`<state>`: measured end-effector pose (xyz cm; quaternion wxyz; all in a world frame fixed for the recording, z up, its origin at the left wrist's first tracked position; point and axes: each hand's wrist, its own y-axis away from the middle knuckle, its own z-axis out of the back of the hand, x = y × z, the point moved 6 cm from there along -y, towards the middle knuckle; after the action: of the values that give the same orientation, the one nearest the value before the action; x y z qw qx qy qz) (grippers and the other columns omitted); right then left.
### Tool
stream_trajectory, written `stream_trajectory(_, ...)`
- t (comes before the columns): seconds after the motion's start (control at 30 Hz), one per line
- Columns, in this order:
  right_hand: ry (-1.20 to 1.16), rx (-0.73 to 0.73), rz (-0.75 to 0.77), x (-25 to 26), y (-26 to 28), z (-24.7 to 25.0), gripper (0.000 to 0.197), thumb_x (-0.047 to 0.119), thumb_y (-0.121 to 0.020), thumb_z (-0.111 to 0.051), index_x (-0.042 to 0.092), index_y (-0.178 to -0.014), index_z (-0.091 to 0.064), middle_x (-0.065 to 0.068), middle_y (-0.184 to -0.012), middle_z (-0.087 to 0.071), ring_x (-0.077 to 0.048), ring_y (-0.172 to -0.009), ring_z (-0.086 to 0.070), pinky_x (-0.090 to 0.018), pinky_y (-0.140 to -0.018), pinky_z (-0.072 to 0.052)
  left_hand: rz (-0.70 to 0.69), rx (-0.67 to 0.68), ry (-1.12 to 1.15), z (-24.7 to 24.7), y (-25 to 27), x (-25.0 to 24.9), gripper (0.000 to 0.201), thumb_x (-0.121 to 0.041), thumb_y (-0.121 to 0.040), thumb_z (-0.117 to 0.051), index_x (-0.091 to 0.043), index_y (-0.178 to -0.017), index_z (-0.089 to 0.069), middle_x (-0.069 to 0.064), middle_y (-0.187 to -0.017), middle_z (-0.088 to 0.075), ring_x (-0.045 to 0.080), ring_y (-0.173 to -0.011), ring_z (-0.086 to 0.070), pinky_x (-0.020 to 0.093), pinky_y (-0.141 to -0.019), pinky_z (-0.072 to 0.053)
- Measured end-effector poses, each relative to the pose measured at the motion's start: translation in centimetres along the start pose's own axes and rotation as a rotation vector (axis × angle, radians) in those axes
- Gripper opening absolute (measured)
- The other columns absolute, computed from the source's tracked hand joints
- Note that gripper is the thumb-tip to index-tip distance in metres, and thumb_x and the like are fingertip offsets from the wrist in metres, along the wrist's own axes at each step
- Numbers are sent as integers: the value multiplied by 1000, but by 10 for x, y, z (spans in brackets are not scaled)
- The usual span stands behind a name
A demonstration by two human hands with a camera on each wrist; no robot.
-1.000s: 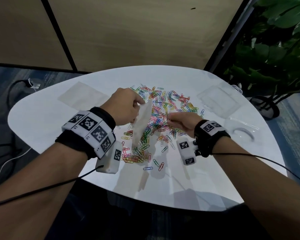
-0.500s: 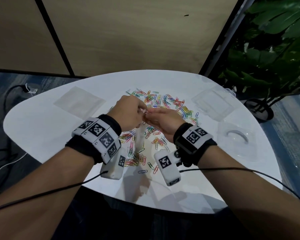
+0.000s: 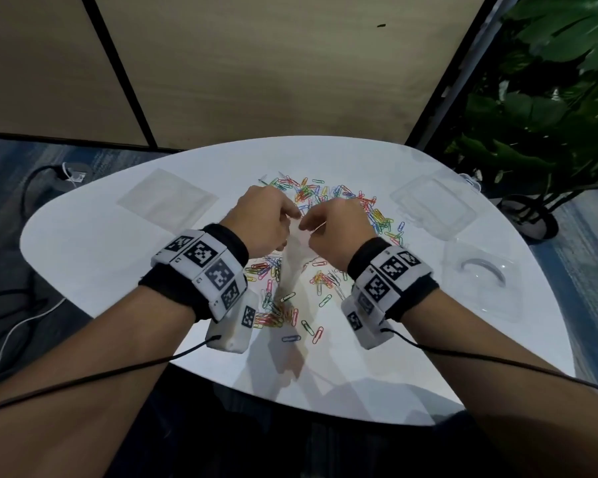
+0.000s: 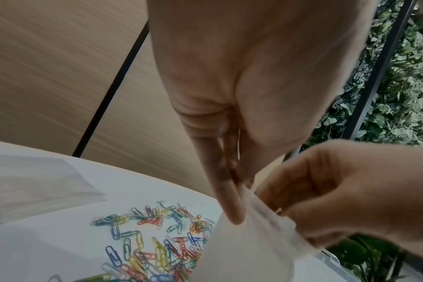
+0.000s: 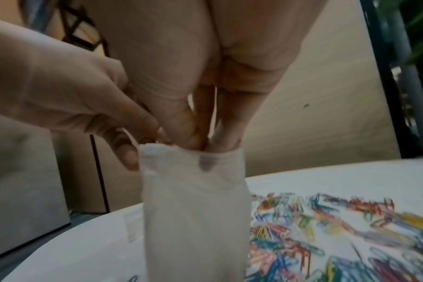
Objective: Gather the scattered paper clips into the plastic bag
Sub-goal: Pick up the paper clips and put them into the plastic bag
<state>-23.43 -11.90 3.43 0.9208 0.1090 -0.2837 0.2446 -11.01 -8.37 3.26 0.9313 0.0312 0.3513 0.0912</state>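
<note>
A translucent plastic bag (image 3: 292, 267) (image 4: 249, 248) (image 5: 193, 209) hangs upright over the white table (image 3: 101, 270). My left hand (image 3: 263, 222) (image 4: 232, 206) (image 5: 123, 145) pinches its top edge. My right hand (image 3: 335, 225) (image 4: 326, 200) (image 5: 213, 141) has its fingers bunched, with the tips dipped into the bag's mouth. A small glint like a clip shows between them in the left wrist view. Coloured paper clips (image 3: 328, 198) (image 4: 157, 248) (image 5: 326, 229) lie scattered under and beyond the hands, and more sit near the front (image 3: 280, 315).
A flat clear bag (image 3: 168, 200) lies at the table's left. A clear plastic case (image 3: 432, 205) and a clear tray with a ring (image 3: 480, 277) sit at the right. A potted plant (image 3: 549, 115) stands beyond the right edge. Cables (image 3: 32, 312) run on the floor at left.
My right hand has left the clip pile and come across to the bag's mouth. My left hand keeps hold of the bag's top, and the two hands now meet.
</note>
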Motion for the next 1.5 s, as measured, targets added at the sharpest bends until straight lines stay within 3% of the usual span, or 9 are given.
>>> stream_trajectory(0.1,-329,-101,-18,-11,3,19,24,-6,-78,-64,12,-89,-76,-5,-82,-74,-18,-73,-71,-27,-66,-61,2,-51,-57,9,1,4,34,0,-95,-49,-11,-117,-73,16,-106,-74,30,-89,-74,41,-91,-59)
stream_trajectory(0.2,-362,-42,-246,-65,16,8,26,3,-77,-76,12,-101,-71,-7,-86,-71,-24,-74,-72,-36,-60,-62,29,-86,-5,24,0,13,36,2,-94,-46,-8,-116,-73,13,-86,-72,27,-75,-75,38,-84,-61)
stream_trajectory(0.4,153,312,-411,-143,56,-77,107,52,-61,-85,19,-148,-32,-13,-142,-39,-29,-120,-54,-38,-104,-45,13,-185,36,57,10,29,35,0,-93,-48,-8,-114,-74,12,-81,-74,18,-61,-74,27,-73,-59)
stream_trajectory(0.7,424,305,-158,-80,1,-128,82,60,-80,-64,26,-147,-33,-14,-147,-32,-36,-131,-40,-46,-106,-43,152,-269,-5,102,52,103,34,-1,-90,-48,-14,-108,-74,6,-81,-73,15,-64,-70,26,-78,-53)
stream_trajectory(0.87,488,222,-46,-56,-9,-136,26,5,-90,-56,9,-114,-67,-16,-122,-55,-31,-100,-61,-39,-87,-55,172,-235,6,102,57,127,32,-1,-92,-50,-12,-111,-74,6,-80,-73,15,-63,-74,34,-87,-58)
stream_trajectory(0.97,462,203,-46,-58,-13,-128,24,-3,-86,-55,7,-95,-76,-13,-100,-70,-27,-86,-67,-35,-81,-58,174,-174,-17,92,53,129,33,0,-92,-49,-10,-113,-73,10,-76,-75,11,-61,-72,36,-85,-61)
stream_trajectory(1.23,-615,82,-549,-78,-12,-74,15,3,-78,-77,1,-93,-76,-17,-94,-75,-28,-84,-74,-33,-80,-61,191,-58,-8,70,42,122,35,-2,-92,-47,-7,-119,-69,11,-77,-77,14,-60,-73,32,-83,-61)
stream_trajectory(1.37,-1222,179,-527,-9,-7,-65,16,-5,-84,-67,-5,-100,-68,-18,-98,-74,-22,-87,-73,-24,-77,-60,190,-8,-2,59,41,115,36,0,-93,-47,-5,-124,-67,12,-80,-77,13,-59,-73,30,-81,-60)
stream_trajectory(1.5,-1246,275,-463,46,-13,-81,13,-7,-84,-67,-5,-97,-68,-16,-88,-74,-20,-79,-73,-23,-76,-60,184,-31,50,57,39,113,36,0,-93,-49,-4,-123,-68,14,-77,-77,18,-61,-74,35,-82,-62)
